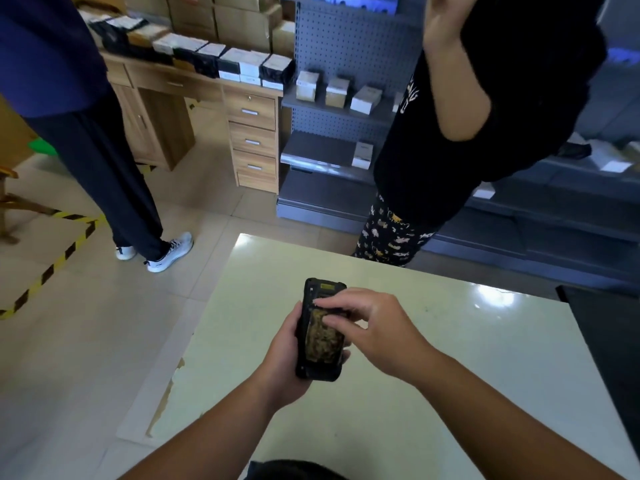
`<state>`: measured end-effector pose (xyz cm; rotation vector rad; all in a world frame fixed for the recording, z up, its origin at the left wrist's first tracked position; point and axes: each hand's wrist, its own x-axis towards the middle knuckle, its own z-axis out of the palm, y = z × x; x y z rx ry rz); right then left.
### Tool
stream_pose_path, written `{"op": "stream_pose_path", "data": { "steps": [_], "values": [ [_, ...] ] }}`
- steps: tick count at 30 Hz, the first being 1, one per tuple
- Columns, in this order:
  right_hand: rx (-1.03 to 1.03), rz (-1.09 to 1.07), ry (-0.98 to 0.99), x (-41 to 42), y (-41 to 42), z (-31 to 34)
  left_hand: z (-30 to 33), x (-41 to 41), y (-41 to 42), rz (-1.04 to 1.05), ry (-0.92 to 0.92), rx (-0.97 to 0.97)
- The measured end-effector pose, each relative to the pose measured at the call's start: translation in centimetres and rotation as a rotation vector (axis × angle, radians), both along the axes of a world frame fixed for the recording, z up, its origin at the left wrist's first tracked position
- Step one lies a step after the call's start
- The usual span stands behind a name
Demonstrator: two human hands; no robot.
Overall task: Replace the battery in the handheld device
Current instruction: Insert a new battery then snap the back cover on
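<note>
Low in the centre of the frame, above a pale glossy surface (450, 358), the left hand (282, 362) holds a black handheld device (320, 365) upright with its back facing up; its grip is clamped around the device's lower body, thumb along the left edge. The right hand (374, 327) reaches in from the right, fingertips (329, 318) pressed against the upper part of the open back, where a mottled yellow-brown panel (323, 336) shows; whether that is the battery itself cannot be told. This grip is loosely curled, touching but not closed round anything. Beyond the surface, a person in dark trousers (104, 157) stands at upper left, another in a black shirt (485, 109) at upper right. Boxes line a wooden desk (252, 133) and grey shelves (329, 109) behind.
</note>
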<state>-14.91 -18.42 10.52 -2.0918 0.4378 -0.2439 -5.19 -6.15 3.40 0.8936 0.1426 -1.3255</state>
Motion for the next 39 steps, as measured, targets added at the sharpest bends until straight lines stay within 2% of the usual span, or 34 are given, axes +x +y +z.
{"op": "stream_pose_path", "data": {
  "steps": [10, 13, 16, 22, 24, 26, 28, 29, 33, 39],
  "values": [
    [-0.104, 0.179, -0.041, -1.1, -0.7, 0.5, 1.0, -0.3, 0.3, -0.016, -0.028, -0.022],
    [-0.108, 0.146, -0.021, -1.2, -0.7, -0.2, 0.7, -0.5, 0.2, -0.016, -0.023, -0.014],
    [-0.230, 0.106, 0.011, -1.3, -1.0, -1.5, 0.9, -0.9, -0.1, -0.018, -0.019, -0.026],
    [-0.325, -0.029, 0.013, -1.8, 0.3, -3.0, 1.2, -1.1, -0.6, -0.084, -0.160, -0.005],
    [-0.200, -0.152, 0.119, -1.9, 0.5, -3.1, 1.0, -0.9, -0.5, -0.077, -0.198, -0.003],
    [0.115, -0.229, 0.241, -1.9, 0.4, -3.4, 1.1, -0.9, -0.4, -0.074, -0.230, 0.001],
    [0.476, -0.236, 0.198, -1.7, 0.4, -3.6, 1.4, -1.0, -0.5, -0.073, -0.266, 0.008],
    [0.566, -0.254, 0.142, -1.6, 0.4, -3.8, 1.5, -1.1, -0.6, -0.064, -0.280, 0.013],
    [0.705, -0.333, -0.020, -1.0, 1.0, -3.1, 2.2, -1.2, -1.0, -0.023, -0.303, 0.034],
    [0.811, -0.383, -0.052, -1.0, 1.4, -3.5, 2.3, -1.3, -1.0, 0.003, -0.340, 0.057]
  ]
}}
